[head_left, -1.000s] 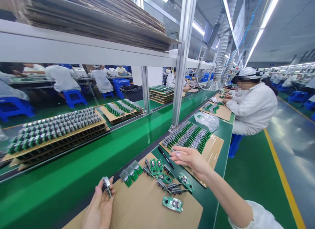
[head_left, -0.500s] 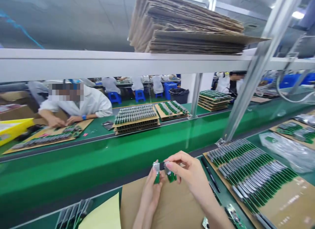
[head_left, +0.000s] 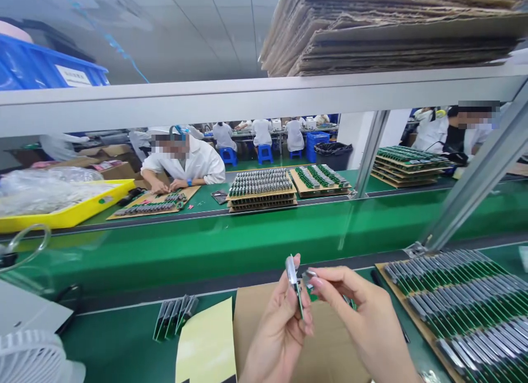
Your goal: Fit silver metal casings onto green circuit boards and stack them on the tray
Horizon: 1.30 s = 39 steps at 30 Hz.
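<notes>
Just above a brown cardboard sheet (head_left: 330, 342) on a green workbench, we see a small circuit board (head_left: 301, 303) held on edge, tilted slightly, with a shiny silvery part (head_left: 291, 270) at its upper end. We judge the board to be light and stiff, with a smooth face that may slip a little under bare skin and small parts that probably would not forgive bending or a hard squeeze; its long edges look like the safest place to take hold. Our left hand (head_left: 277, 323) has it there, thumb on one side and curled fingers on the other, closed only as far as the thin board needs. Our right hand (head_left: 366, 311) comes in from the side, thumb and forefinger pinching a small grey piece (head_left: 308, 275) just beside the silvery part; a bit of green shows below it, and we cannot tell whether that belongs to it, nor whether piece and board touch. To our left, a short row of boards (head_left: 175, 316) leans beside a pale yellow sheet (head_left: 205, 342); to our right, many more boards (head_left: 457, 300) stand in close ranks on cardboard.
</notes>
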Available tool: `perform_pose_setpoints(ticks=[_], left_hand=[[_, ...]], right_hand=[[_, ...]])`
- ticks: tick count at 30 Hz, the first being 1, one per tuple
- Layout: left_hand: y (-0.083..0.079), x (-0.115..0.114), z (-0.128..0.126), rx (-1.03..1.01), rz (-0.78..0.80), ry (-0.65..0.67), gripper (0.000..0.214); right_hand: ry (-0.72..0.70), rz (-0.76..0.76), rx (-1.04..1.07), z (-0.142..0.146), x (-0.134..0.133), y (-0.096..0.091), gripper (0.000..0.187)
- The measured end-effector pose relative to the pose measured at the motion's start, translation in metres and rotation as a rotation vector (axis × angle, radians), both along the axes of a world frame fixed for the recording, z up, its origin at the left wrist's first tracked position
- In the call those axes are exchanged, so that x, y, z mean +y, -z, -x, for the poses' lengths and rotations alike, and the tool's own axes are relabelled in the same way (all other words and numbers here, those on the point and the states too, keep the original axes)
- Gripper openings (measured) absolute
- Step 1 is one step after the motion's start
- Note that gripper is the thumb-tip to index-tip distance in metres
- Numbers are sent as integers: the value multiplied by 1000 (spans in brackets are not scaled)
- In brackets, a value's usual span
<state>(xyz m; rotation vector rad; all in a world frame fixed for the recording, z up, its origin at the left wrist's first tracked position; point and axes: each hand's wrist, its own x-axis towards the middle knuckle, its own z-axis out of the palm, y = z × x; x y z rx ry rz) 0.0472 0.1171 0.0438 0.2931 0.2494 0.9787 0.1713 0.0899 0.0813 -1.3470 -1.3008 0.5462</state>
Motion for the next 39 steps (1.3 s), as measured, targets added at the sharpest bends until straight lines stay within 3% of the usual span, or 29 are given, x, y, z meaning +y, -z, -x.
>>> perform_pose_setpoints(ticks=[4, 8, 12, 20, 24, 29, 33, 39], left_hand=[[4, -4, 4, -61, 8, 20, 72], [0, -7, 6, -41, 0, -17, 64], [-9, -9, 9, 33, -12, -27, 57], [-17, -7, 12, 300, -160, -126, 76], [-28, -13, 12, 476, -167, -256, 74], [-36, -25, 11, 632, -172, -431, 63], [-41, -32, 11, 720, -192, -509, 54], [-45, -34, 11, 739, -128, -482, 55]], right_hand=[[-44, -36, -75, 7, -2, 4, 17], [-39, -45, -54, 10, -3, 6, 15], [-22, -56, -30, 11, -2, 9, 15], [-133, -175, -170, 7, -1, 5, 19], [-178, -4, 98, 6, 0, 2, 18], [-440, 280, 451, 1, 0, -5, 24], [-508, 336, 517, -1, 0, -7, 23], [-574, 383, 598, 3, -1, -14, 26]])
